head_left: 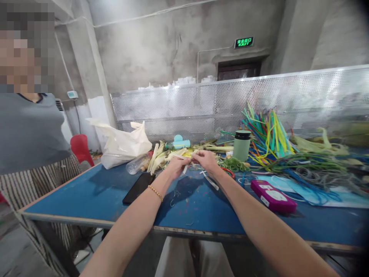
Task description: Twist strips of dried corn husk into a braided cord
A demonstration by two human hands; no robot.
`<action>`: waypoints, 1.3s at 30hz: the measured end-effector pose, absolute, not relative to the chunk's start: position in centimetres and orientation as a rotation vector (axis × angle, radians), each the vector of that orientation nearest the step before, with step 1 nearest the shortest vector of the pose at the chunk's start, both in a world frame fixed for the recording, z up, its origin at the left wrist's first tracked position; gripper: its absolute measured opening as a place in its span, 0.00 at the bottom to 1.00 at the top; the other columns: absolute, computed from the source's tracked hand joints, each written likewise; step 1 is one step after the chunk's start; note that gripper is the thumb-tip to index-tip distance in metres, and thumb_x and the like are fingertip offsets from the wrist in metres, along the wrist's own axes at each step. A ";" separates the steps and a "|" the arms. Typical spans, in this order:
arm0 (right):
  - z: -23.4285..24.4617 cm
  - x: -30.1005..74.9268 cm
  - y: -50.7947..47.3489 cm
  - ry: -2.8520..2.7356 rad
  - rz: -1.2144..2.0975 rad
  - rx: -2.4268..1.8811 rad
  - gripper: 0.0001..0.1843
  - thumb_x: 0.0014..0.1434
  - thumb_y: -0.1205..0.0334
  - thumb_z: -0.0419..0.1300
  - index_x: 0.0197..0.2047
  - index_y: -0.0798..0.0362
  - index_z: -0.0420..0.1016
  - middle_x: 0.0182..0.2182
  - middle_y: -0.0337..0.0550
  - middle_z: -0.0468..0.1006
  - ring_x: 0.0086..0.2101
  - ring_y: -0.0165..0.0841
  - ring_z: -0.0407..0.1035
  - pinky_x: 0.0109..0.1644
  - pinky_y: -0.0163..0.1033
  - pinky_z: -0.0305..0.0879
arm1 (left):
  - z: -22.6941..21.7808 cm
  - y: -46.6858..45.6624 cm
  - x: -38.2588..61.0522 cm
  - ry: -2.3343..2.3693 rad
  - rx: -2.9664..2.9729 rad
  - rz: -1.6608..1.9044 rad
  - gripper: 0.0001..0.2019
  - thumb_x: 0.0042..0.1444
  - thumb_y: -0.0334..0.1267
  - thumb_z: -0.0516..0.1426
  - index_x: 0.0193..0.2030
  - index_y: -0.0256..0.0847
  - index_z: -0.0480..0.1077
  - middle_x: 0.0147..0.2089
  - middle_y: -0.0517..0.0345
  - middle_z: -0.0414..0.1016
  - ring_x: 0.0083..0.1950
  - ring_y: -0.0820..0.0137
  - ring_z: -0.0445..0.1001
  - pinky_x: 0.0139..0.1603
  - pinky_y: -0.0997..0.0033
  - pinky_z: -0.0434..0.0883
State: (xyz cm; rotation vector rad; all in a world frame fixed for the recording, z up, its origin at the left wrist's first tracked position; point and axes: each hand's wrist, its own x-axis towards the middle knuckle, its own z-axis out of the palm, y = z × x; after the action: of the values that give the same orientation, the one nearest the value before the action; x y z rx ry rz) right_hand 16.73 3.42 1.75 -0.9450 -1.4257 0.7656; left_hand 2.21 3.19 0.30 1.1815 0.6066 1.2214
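Note:
My left hand (pixel 176 167), a beaded bracelet on its wrist, is closed in a pinch on a pale, flat strip (pixel 185 168) that looks like dried husk. Close beside it, my right hand (pixel 206 160) also has its fingers pinched on the pale strip material. The fingertips almost meet, and they hide how the strip is folded or joined. A loose whitish strip (pixel 211 182) hangs or lies below my right hand. Just behind the hands is a heap of pale yellow husks (pixel 158 157).
On the blue table (pixel 86 200) are a black phone (pixel 138 188), plastic bag (pixel 123 144), clear bottle (pixel 137 164), green flask (pixel 241 146), magenta device (pixel 273 196), face masks (pixel 305 188) and colourful pipe-cleaner-like stems (pixel 273 134). A person (pixel 31 130) stands at the left.

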 end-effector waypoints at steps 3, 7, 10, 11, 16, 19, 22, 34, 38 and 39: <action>1.7 16.7 3.5 -1.443 0.746 -0.967 0.13 0.41 0.56 0.66 0.18 0.54 0.70 0.18 0.40 0.76 0.21 0.31 0.71 0.29 0.35 0.70 | 0.2 3.3 2.4 0.610 1.194 1.248 0.10 0.32 0.31 0.69 0.21 0.33 0.72 0.22 0.57 0.71 0.25 0.75 0.66 0.28 0.73 0.63; 1.8 16.8 3.4 -1.533 0.625 -1.017 0.12 0.44 0.57 0.64 0.18 0.54 0.70 0.17 0.41 0.76 0.22 0.32 0.72 0.27 0.34 0.67 | -0.2 3.7 2.4 0.616 1.228 1.292 0.09 0.33 0.28 0.67 0.19 0.33 0.70 0.20 0.59 0.69 0.24 0.76 0.65 0.28 0.73 0.62; 1.8 16.8 3.4 -1.565 0.540 -1.049 0.12 0.45 0.58 0.63 0.17 0.54 0.69 0.17 0.42 0.76 0.22 0.32 0.71 0.26 0.33 0.65 | -0.3 4.0 2.4 0.666 1.242 1.307 0.08 0.33 0.28 0.67 0.20 0.32 0.72 0.21 0.58 0.70 0.24 0.75 0.67 0.28 0.73 0.62; 1.8 16.8 3.3 -1.566 0.521 -1.060 0.12 0.45 0.59 0.63 0.17 0.54 0.69 0.17 0.42 0.76 0.22 0.32 0.71 0.26 0.33 0.65 | -0.3 4.1 2.4 0.681 1.249 1.305 0.07 0.33 0.28 0.67 0.21 0.32 0.72 0.21 0.57 0.70 0.25 0.75 0.67 0.29 0.73 0.62; 1.6 16.7 3.4 -1.543 0.536 -1.077 0.10 0.46 0.62 0.62 0.17 0.54 0.69 0.17 0.42 0.76 0.21 0.32 0.71 0.27 0.34 0.66 | -0.2 4.0 2.2 0.698 1.278 1.290 0.07 0.34 0.28 0.67 0.22 0.32 0.73 0.22 0.56 0.72 0.26 0.73 0.68 0.30 0.72 0.63; 1.5 16.8 3.6 -1.520 0.577 -1.062 0.09 0.46 0.63 0.61 0.17 0.54 0.68 0.17 0.41 0.76 0.22 0.32 0.72 0.28 0.34 0.67 | -0.2 3.8 2.3 0.710 1.295 1.288 0.07 0.35 0.27 0.67 0.22 0.33 0.72 0.22 0.57 0.71 0.26 0.74 0.68 0.30 0.72 0.63; 1.3 16.8 3.9 -1.503 0.602 -1.045 0.10 0.46 0.62 0.61 0.18 0.54 0.68 0.18 0.40 0.76 0.22 0.32 0.72 0.28 0.34 0.67 | -0.2 3.8 2.4 0.678 1.283 1.289 0.07 0.36 0.28 0.67 0.22 0.33 0.73 0.21 0.58 0.71 0.26 0.74 0.67 0.30 0.72 0.62; 2.7 17.6 2.7 -1.639 0.023 -1.327 0.17 0.58 0.57 0.55 0.21 0.54 0.73 0.23 0.47 0.78 0.28 0.35 0.72 0.33 0.36 0.63 | 0.2 3.2 1.9 0.826 1.345 1.222 0.06 0.39 0.30 0.66 0.22 0.31 0.73 0.19 0.57 0.69 0.21 0.77 0.63 0.23 0.75 0.58; 3.0 17.7 2.4 -1.848 -0.076 -1.173 0.12 0.55 0.58 0.58 0.29 0.55 0.79 0.31 0.47 0.81 0.31 0.33 0.72 0.36 0.35 0.62 | -0.3 3.1 2.2 0.854 1.486 1.128 0.06 0.38 0.29 0.66 0.21 0.31 0.73 0.21 0.55 0.72 0.21 0.78 0.64 0.23 0.76 0.57; 3.0 17.7 2.4 -1.920 0.000 -1.112 0.10 0.53 0.60 0.59 0.29 0.55 0.80 0.31 0.46 0.81 0.31 0.32 0.71 0.36 0.34 0.62 | -0.4 3.1 2.2 0.853 1.509 1.114 0.06 0.38 0.29 0.66 0.21 0.31 0.73 0.21 0.55 0.72 0.21 0.78 0.64 0.22 0.76 0.56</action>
State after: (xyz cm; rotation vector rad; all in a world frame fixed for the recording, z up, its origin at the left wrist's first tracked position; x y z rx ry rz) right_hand 17.69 2.44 2.99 -1.1117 -1.9203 0.0000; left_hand 2.20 3.14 -0.41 1.5086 0.8531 1.1144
